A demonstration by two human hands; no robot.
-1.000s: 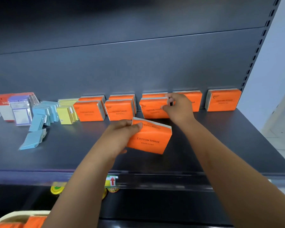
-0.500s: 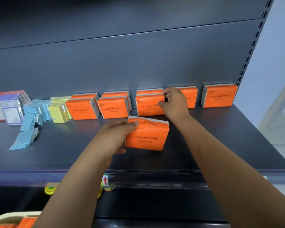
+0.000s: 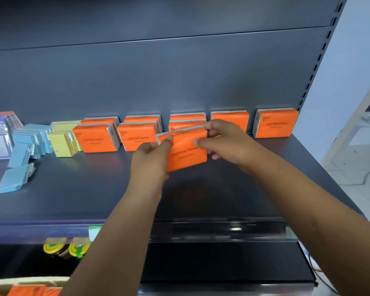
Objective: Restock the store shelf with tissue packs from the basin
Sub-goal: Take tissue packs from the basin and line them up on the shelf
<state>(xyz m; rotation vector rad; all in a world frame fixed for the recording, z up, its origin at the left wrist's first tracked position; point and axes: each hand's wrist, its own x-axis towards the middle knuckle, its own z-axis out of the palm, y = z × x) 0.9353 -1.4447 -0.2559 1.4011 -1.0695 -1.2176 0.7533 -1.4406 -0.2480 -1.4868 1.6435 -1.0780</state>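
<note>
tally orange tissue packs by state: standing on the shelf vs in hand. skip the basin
Orange plastic-wrapped cotton tissue packs standing on the dark grey metal shelf: 8
Orange cotton tissue pack gripped by left hand and right hand: 1
Total: 9

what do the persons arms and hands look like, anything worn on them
The left arm and right arm are bare as far as the picture's lower edge, with no sleeves in view. The left hand and right hand are ungloved. Neither wrist has a watch or band, and no rings show on the fingers that can be seen.
</note>
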